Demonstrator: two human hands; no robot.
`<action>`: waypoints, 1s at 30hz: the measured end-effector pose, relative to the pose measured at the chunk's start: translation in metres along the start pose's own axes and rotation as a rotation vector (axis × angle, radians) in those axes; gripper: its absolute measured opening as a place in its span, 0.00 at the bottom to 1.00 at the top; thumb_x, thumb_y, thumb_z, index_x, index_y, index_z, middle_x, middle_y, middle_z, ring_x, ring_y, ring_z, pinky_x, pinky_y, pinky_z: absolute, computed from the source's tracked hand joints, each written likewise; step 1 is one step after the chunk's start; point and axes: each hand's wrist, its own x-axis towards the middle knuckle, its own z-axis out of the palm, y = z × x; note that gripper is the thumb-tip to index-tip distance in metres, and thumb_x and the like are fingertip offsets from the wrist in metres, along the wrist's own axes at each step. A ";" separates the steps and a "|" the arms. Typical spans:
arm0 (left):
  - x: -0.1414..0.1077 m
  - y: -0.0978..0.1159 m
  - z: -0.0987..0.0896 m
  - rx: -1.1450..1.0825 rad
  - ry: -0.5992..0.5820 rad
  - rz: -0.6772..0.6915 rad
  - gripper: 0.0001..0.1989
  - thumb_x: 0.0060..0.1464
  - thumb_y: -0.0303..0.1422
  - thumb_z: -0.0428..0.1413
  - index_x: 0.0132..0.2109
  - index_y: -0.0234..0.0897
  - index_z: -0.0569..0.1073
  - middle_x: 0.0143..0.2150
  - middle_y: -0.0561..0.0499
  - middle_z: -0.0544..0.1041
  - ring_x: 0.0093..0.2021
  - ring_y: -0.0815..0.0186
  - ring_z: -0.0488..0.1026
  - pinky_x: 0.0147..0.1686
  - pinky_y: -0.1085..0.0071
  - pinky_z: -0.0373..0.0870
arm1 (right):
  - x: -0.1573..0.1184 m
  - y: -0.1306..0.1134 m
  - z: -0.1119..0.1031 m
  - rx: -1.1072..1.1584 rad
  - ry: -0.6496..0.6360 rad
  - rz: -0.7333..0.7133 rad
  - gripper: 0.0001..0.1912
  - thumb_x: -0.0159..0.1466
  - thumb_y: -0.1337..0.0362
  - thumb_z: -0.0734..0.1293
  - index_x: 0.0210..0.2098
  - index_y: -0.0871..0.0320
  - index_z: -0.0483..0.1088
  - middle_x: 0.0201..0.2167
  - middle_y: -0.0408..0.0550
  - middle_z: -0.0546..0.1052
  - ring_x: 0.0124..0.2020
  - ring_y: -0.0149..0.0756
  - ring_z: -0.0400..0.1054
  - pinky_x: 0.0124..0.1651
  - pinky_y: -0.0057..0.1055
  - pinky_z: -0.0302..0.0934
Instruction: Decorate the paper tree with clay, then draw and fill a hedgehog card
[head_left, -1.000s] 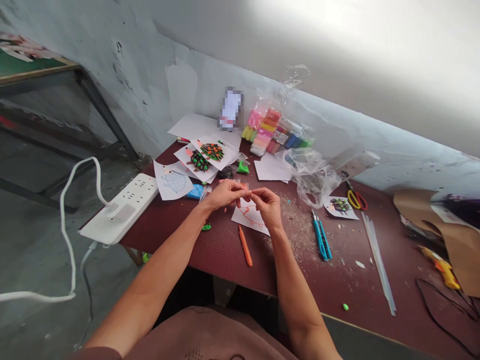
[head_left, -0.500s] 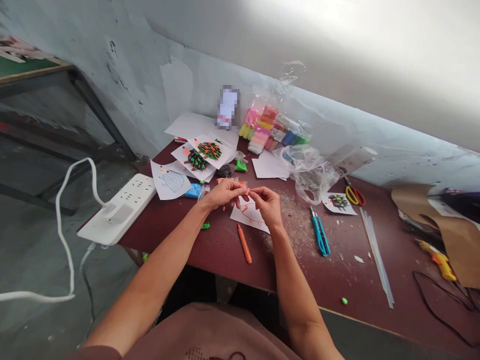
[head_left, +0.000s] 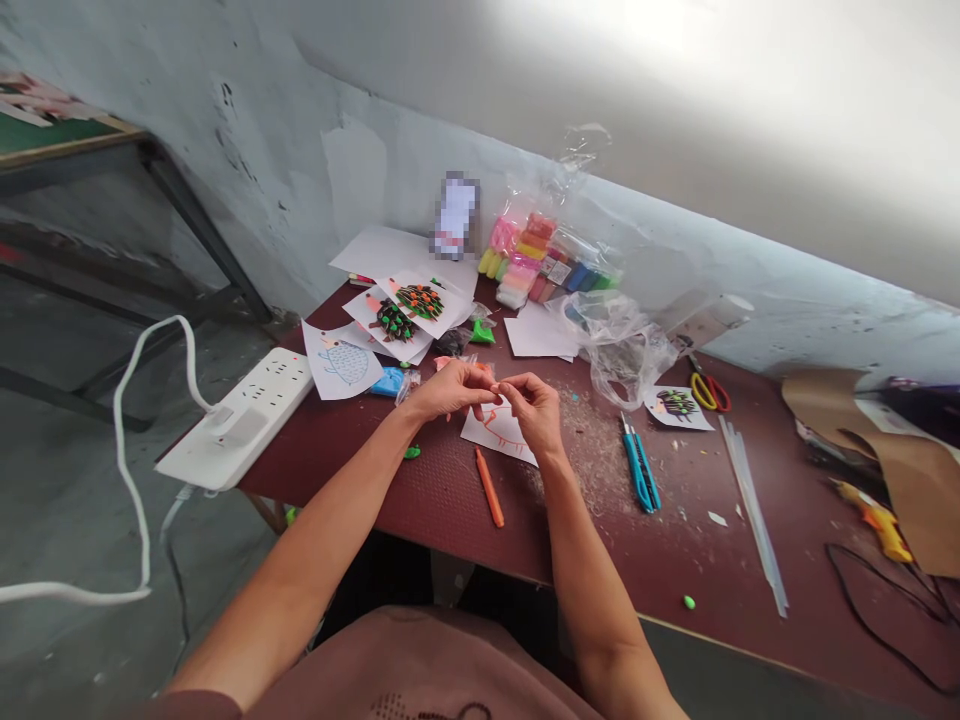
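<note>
Fingertips meet over the table: my left hand (head_left: 454, 390) and my right hand (head_left: 534, 405) are both closed in a pinch on a small pinkish-orange piece of modelling clay (head_left: 496, 388), mostly hidden by the fingers. Beneath them lies a white paper (head_left: 514, 432) with an orange outline drawing, partly covered by my hands. An orange marker (head_left: 489, 487) rests on the table in front of that paper. Behind my left hand are a blue clay pack (head_left: 387, 381), a dark clay pack (head_left: 451, 342) and a green clay lump (head_left: 482, 331).
Hedgehog pictures (head_left: 420, 300) and a blue drawing (head_left: 343, 362) lie at the back left, near a white power strip (head_left: 236, 420). Bagged coloured clay (head_left: 536, 255) leans on the wall. A teal utility knife (head_left: 639, 465), scissors (head_left: 709, 391), glue sticks (head_left: 756, 520) and a glue gun (head_left: 877, 515) lie rightward.
Both hands have shifted very slightly, and less of the piece of clay shows between the fingertips. Everything on the table stays where it was.
</note>
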 end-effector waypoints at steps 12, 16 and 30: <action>0.003 -0.008 -0.004 0.036 0.000 0.017 0.11 0.57 0.35 0.62 0.41 0.29 0.82 0.33 0.45 0.83 0.21 0.73 0.75 0.15 0.82 0.61 | 0.000 0.001 -0.001 -0.115 0.018 -0.055 0.15 0.58 0.50 0.71 0.29 0.57 0.76 0.27 0.46 0.77 0.26 0.32 0.63 0.31 0.30 0.60; 0.003 -0.008 -0.006 0.019 0.039 0.016 0.11 0.55 0.35 0.64 0.42 0.30 0.82 0.33 0.46 0.82 0.22 0.72 0.76 0.15 0.82 0.62 | 0.000 0.001 -0.001 -0.152 -0.020 -0.062 0.16 0.60 0.49 0.70 0.29 0.57 0.76 0.27 0.47 0.78 0.27 0.33 0.64 0.33 0.31 0.61; -0.001 -0.003 -0.008 -0.020 0.076 0.011 0.20 0.56 0.39 0.65 0.49 0.28 0.80 0.37 0.42 0.83 0.23 0.71 0.76 0.15 0.80 0.63 | -0.001 -0.002 -0.005 -0.169 -0.098 0.006 0.25 0.59 0.39 0.70 0.28 0.57 0.75 0.25 0.47 0.77 0.25 0.32 0.64 0.29 0.29 0.59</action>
